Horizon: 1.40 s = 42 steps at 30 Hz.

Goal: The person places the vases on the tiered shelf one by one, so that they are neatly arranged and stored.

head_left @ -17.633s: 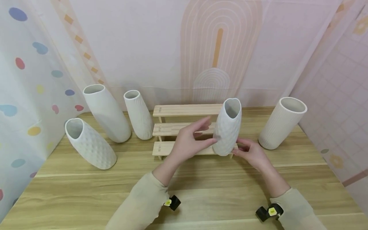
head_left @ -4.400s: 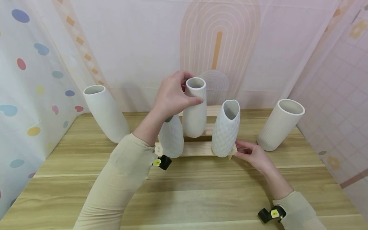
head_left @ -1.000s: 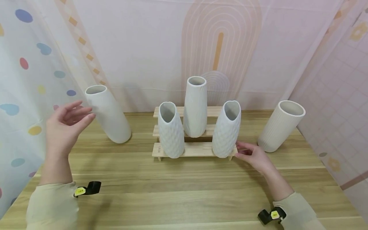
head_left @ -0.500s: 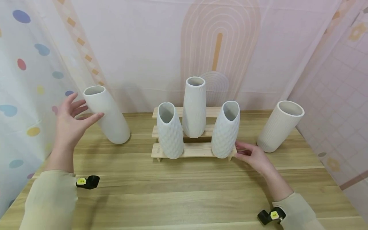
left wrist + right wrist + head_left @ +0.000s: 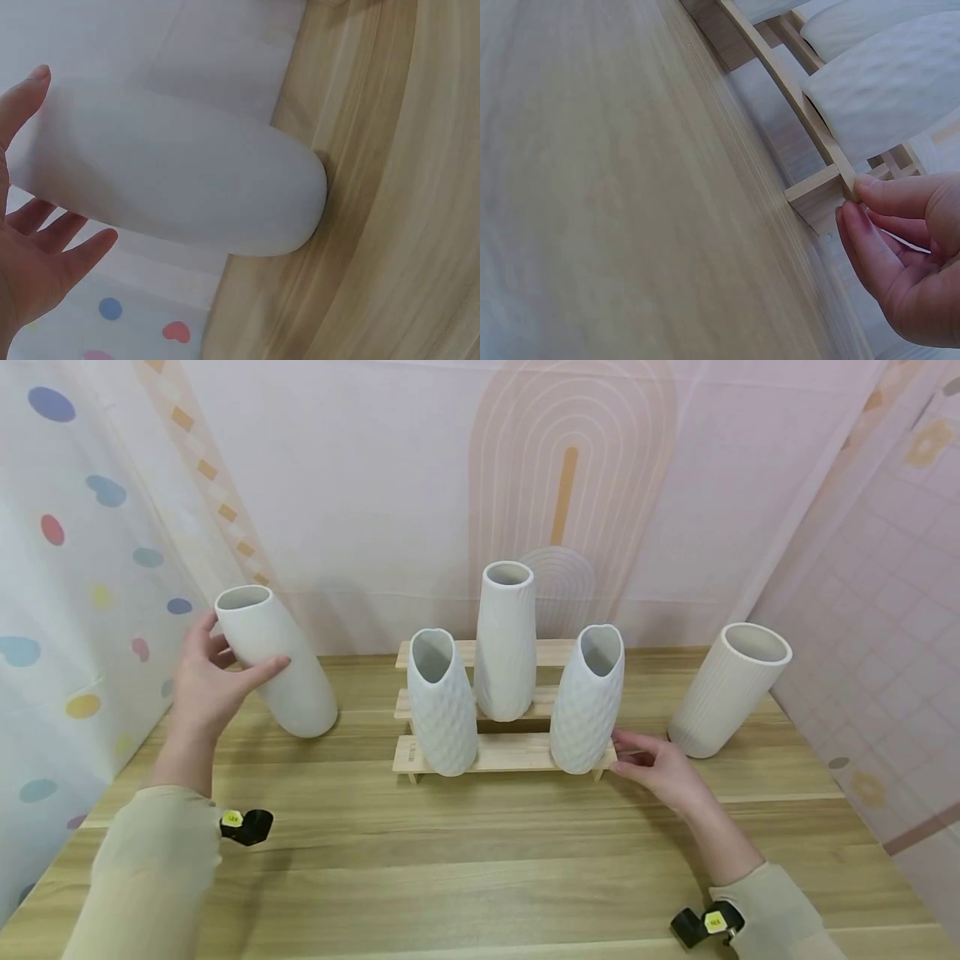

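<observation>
Smooth white ceramic, the tall tapered vase (image 5: 288,681) stands at three o'clock from my nearer left hand (image 5: 207,687), spread loosely round it, contact unclear; its long axis runs eleven to five. My right hand (image 5: 662,772) pinches the pale wooden three-tiered stand (image 5: 513,752) at its four-o'clock corner.

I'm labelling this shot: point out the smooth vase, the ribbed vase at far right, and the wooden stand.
Smooth vase (image 5: 296,692), head view, lower part of its body.
Ribbed vase (image 5: 723,697), head view, middle of its side.
Wooden stand (image 5: 513,752), head view, bare middle of its lowest board.
</observation>
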Each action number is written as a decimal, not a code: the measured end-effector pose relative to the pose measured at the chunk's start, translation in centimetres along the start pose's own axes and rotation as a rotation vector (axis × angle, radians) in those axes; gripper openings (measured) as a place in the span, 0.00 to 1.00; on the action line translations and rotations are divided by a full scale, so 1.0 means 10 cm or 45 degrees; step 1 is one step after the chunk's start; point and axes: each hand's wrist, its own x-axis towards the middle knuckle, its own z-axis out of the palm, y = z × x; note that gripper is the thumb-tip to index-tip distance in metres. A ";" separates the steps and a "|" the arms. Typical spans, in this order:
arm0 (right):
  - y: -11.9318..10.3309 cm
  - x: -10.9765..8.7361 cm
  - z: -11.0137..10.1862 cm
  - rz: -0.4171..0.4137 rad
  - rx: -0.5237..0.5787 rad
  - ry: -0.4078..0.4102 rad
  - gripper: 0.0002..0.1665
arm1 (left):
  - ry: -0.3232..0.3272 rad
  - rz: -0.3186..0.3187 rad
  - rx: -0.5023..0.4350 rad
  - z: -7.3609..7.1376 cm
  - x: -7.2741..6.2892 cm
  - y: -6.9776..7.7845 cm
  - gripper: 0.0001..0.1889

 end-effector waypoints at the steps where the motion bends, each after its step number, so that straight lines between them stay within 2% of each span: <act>1: 0.00 0.00 0.00 0.002 0.002 -0.002 0.31 | -0.005 -0.001 -0.007 0.01 0.00 -0.01 0.46; 13: 0.00 -0.01 0.01 0.003 0.029 0.008 0.31 | 0.004 0.000 -0.048 0.12 -0.01 -0.09 0.51; 21: 0.01 0.00 0.00 0.016 -0.006 0.008 0.30 | 0.052 -0.037 -0.047 0.14 -0.02 -0.08 0.51; 28: 0.01 0.00 -0.01 0.021 -0.012 0.001 0.31 | 0.078 -0.012 -0.057 0.18 -0.04 -0.05 0.50; 35: 0.01 0.00 -0.01 0.017 -0.012 0.000 0.30 | 0.067 0.091 -0.068 0.17 -0.01 0.10 0.49; 42: 0.01 0.00 0.00 0.022 -0.011 0.000 0.30 | 0.087 0.118 -0.143 0.13 0.01 0.46 0.47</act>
